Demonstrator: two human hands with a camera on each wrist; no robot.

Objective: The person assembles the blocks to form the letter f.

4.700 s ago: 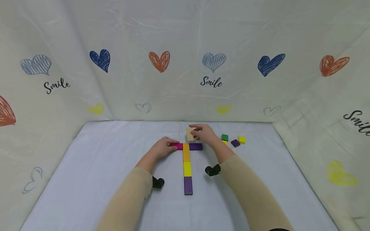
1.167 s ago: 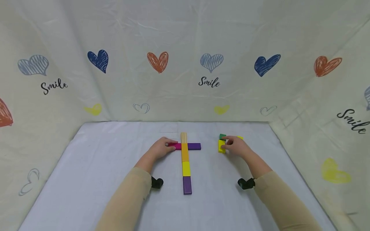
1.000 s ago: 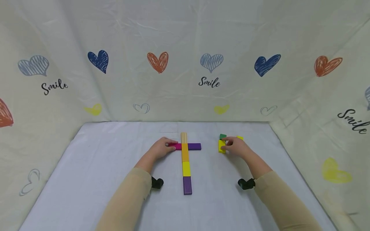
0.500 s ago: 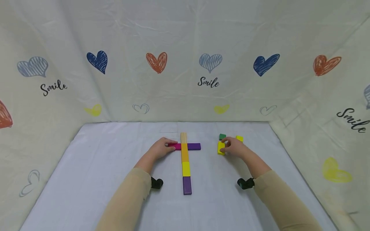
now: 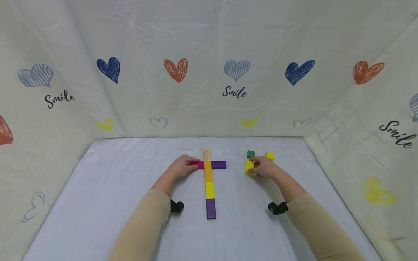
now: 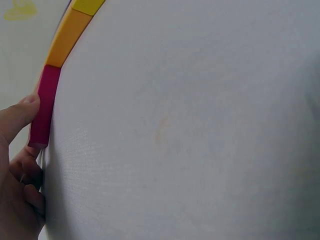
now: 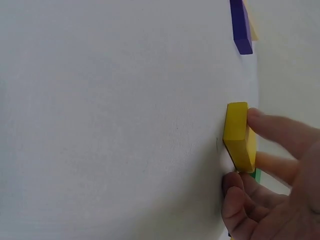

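Observation:
At the table's middle, my left hand [image 5: 181,167] holds the outer end of a magenta block [image 5: 198,165], thumb along its near side. That block meets an orange block [image 5: 208,172], with a purple block [image 5: 218,165] on the other side. A pale ridged wooden block [image 5: 207,155] lies beyond the orange one. Nearer lie a yellow block [image 5: 210,190] and a second purple block [image 5: 211,208] in line. To the right, my right hand [image 5: 266,167] pinches another yellow block [image 7: 236,122] between thumb and fingers, close to the table; whether it touches is unclear.
A small green block [image 5: 250,154] sits just beyond the right hand. Another small yellow block [image 5: 270,156] lies to its right. The white-covered table [image 5: 130,217] meets a heart-printed curtain [image 5: 196,105] at its back edge.
The pale wooden block, earlier in my right hand, now lies beyond the orange block. My right hand moved right to the yellow block and shifted it slightly nearer, away from the green one.

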